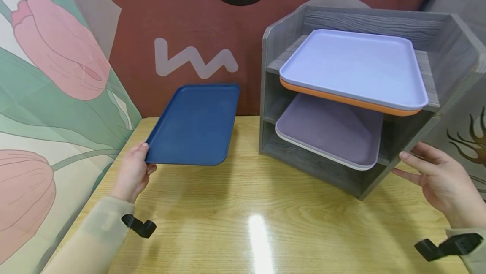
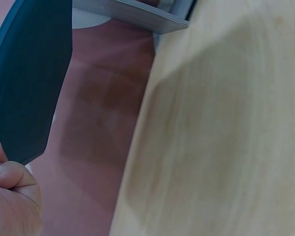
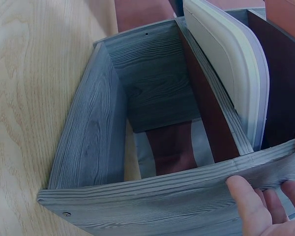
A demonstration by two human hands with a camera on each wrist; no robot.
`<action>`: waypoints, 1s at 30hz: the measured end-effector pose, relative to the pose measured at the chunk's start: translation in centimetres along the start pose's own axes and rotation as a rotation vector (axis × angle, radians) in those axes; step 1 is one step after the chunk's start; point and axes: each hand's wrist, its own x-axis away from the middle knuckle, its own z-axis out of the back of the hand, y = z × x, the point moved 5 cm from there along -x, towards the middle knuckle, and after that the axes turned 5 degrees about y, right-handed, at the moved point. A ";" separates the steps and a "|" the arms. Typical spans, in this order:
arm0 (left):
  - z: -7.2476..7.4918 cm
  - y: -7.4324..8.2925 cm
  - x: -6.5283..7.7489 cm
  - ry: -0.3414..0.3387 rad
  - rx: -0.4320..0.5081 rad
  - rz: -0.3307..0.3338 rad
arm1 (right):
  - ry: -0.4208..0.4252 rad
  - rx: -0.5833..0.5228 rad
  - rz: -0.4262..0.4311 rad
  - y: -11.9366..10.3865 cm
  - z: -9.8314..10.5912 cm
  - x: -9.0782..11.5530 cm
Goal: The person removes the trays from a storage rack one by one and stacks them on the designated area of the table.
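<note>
My left hand (image 1: pixel 133 170) pinches a dark blue tray (image 1: pixel 193 124) at its near left corner, thumb on top and fingers below. The tray is held above the table, left of a grey wood-grain shelf unit (image 1: pixel 402 147). Fingers of my right hand (image 1: pixel 442 181) touch the outer face of the unit's right side panel, near its front edge. On the top level, a pale lavender tray (image 1: pixel 353 67) lies over an orange tray (image 1: pixel 402 111). Below them, a purple tray (image 1: pixel 334 126) rests over a white tray (image 1: pixel 322 141). All these trays jut out past the unit's front.
The light wood table (image 1: pixel 212 215) carries the unit on its right side. A dark red printed backdrop (image 1: pixel 197 25) stands behind, and a tulip-patterned panel (image 1: pixel 60 46) borders the left edge. Small black cameras (image 1: pixel 138 225) sit at both wrists.
</note>
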 end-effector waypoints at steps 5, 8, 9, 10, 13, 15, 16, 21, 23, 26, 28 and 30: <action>0.3 -1.5 0.1 0.032 -0.053 0.039 | 0.008 0.002 0.000 0.0 0.2 0.1; 0.4 -2.3 0.2 0.051 -0.077 0.048 | -0.003 -0.038 0.018 -0.2 0.2 0.1; 0.5 -2.6 0.2 0.054 -0.086 0.051 | -0.010 -0.054 0.025 -0.3 0.2 0.1; 0.5 -2.8 0.2 0.057 -0.094 0.052 | -0.017 -0.064 0.028 -0.4 0.2 0.1; 0.7 -3.5 0.3 0.061 -0.134 0.059 | -0.031 -0.087 0.030 -0.5 0.0 0.1; 0.9 -4.0 0.4 0.059 -0.164 0.064 | -0.039 -0.098 0.031 -0.6 -0.1 0.1; 0.9 -4.3 0.4 0.057 -0.177 0.067 | -0.039 -0.101 0.031 -0.6 -0.1 0.1; 1.1 -5.2 0.3 0.052 -0.225 0.077 | -0.044 -0.110 0.033 -0.7 -0.1 0.1; 1.1 -5.6 0.2 0.042 -0.238 0.085 | -0.046 -0.110 0.033 -0.7 -0.1 0.1; 1.2 -6.2 0.3 0.026 -0.268 0.099 | -0.049 -0.114 0.035 -0.7 -0.1 0.1; 1.3 -6.7 0.3 0.021 -0.293 0.112 | -0.050 -0.122 0.035 -0.7 -0.1 0.1; 1.4 -7.1 0.4 0.025 -0.321 0.122 | -0.048 -0.125 0.034 -0.7 -0.1 0.0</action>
